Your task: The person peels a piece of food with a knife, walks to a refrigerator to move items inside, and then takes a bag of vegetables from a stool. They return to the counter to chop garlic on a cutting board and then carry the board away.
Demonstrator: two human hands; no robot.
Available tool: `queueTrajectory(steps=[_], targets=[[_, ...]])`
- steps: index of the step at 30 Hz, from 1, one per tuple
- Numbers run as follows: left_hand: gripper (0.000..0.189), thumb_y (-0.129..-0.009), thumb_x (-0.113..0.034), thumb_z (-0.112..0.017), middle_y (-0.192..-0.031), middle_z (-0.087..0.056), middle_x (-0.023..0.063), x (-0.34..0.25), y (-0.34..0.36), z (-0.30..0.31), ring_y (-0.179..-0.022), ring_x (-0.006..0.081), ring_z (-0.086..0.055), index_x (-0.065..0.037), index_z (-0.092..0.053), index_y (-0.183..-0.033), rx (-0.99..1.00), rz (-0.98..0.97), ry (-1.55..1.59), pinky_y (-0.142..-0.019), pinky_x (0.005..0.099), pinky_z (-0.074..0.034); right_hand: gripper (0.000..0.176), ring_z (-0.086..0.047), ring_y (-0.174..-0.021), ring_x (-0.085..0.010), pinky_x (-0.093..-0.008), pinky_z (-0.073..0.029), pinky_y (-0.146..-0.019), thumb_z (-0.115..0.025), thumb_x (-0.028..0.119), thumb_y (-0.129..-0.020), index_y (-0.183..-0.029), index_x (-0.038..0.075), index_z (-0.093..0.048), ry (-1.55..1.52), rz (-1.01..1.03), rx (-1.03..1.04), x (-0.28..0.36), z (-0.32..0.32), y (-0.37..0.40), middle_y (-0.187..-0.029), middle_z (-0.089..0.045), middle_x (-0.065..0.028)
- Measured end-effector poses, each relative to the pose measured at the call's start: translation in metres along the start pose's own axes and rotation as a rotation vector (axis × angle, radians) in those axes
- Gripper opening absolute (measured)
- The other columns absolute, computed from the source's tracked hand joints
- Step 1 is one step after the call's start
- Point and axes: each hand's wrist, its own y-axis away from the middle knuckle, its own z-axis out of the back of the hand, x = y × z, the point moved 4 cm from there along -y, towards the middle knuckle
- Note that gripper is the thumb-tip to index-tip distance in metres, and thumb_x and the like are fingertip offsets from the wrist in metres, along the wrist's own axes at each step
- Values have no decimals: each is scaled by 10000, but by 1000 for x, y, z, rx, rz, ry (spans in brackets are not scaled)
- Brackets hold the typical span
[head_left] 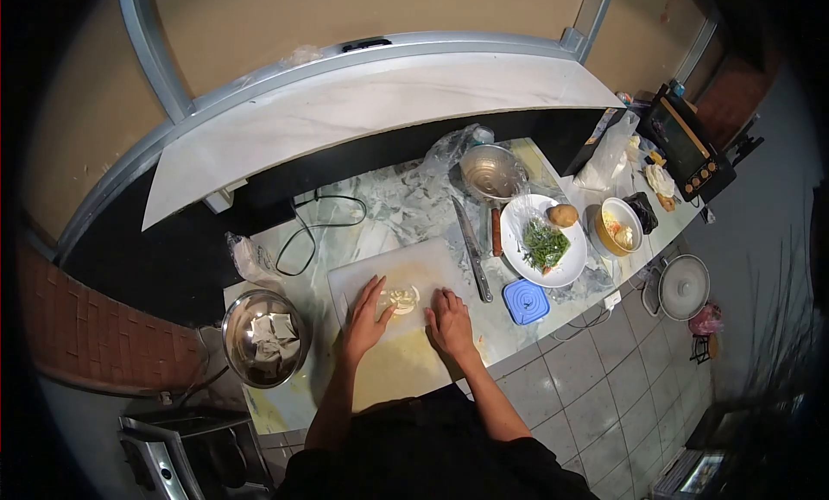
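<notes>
A pale cutting board (436, 256) lies on the marbled counter, with chopped whitish pieces (401, 300) in a small heap on it. My left hand (366, 320) rests at the heap's left side, fingers stretched forward, the tips beside or touching the pieces. On the heap's right, my right hand (451, 324) lies on the board's edge area, fingers extended and apart from the pieces. Neither hand visibly holds anything. Right of the board is a long knife (471, 251), out of both hands' grasp. What the pieces are is too small to tell.
A steel bowl (233, 349) with white chunks stands left. Rightward are a white plate (566, 271) with greens and a potato (563, 215), a blue lid (526, 301), a metal pot (494, 174) and a tub (609, 245). A black cable (298, 245) lies behind.
</notes>
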Motion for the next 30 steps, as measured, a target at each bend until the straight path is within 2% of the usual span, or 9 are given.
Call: queueTrajectory(steps=[5, 7, 10, 17, 19, 23, 26, 28, 30], targets=[[457, -793, 30, -606, -1194, -532, 186, 5, -3, -4, -1038, 285, -569, -21, -495, -1233, -76, 4, 264, -875, 323, -470, 445, -492, -1026, -367, -419, -405, -879, -570, 185, -835, -1197, -50, -462, -8, -27, 2, -3, 1, 4, -1186, -483, -221], [381, -801, 73, -597, -1108, -581, 128, 17, -4, -6, -914, 172, -609, -1, -536, -1170, -219, 44, 373, -814, 270, -494, 448, -492, -1025, -368, -418, -406, -881, -572, 181, -834, -1201, -50, -460, -3, -47, -1, -3, 3, 7, -1189, -480, -222], [333, -807, 47, -613, -1056, -606, 110, 28, -6, -12, -868, 142, -609, -6, -561, -1132, -219, 187, 502, -806, 265, -494, 471, -462, -1084, -358, -422, -393, -895, -549, 194, -842, -1221, -58, -428, -9, -56, 32, -6, 5, 8, -1214, -452, -220], [297, -807, -14, -646, -919, -640, 107, 25, -1, -18, -807, 128, -611, -10, -586, -1098, -208, 231, 484, -722, 258, -504, 466, -480, -1046, -388, -420, -400, -904, -574, 154, -828, -1216, -66, -441, -105, -49, 54, -11, 12, 7, -1222, -454, -232], [205, -855, -88, -614, -872, -649, 103, 23, -2, -16, -794, 104, -606, -4, -605, -1043, -86, 281, 454, -695, 234, -491, 469, -479, -1045, -391, -421, -400, -903, -577, 151, -825, -1217, -66, -441, -107, -32, 70, -11, 15, 2, -1225, -452, -233], [200, -901, -159, -560, -819, -650, 100, 10, -2, -1, -772, 104, -606, 17, -610, -982, -18, 399, 315, -699, 232, -481, 490, -460, -1075, -388, -435, -390, -910, -569, 137, -816, -1232, -69, -414, -110, -37, 99, -11, 15, 3, -1219, -438, -240], [227, -900, -179, -550, -901, -644, 125, 21, 1, -1, -825, 178, -618, 23, -601, -991, -156, 194, 398, -762, 285, -478, 500, -458, -1073, -389, -440, -387, -911, -572, 118, -805, -1237, -71, -406, -115, -25, 115, -13, 15, 3, -1227, -431, -242], [287, -860, -200, -588, -1067, -602, 164, 30, 7, 4, -985, 271, -581, 27, -581, -1036, -185, 172, 59, -864, 359, -445, 503, -463, -1074, -388, -417, -385, -932, -587, 114, -802, -1243, -65, -424, -98, -39, 107, -13, 14, 3, -1243, -444, -234], [359, -838, -234, -609, -1166, -539, 181, 35, 16, 6, -1091, 305, -506, 22, -564, -1086, -209, 170, 6, -922, 394, -397, 520, -456, -1088, -384, -414, -380, -940, -592, 120, -801, -1254, -64, -416, -84, -33, 122, -13, 13, 6, -1251, -440, -235]])
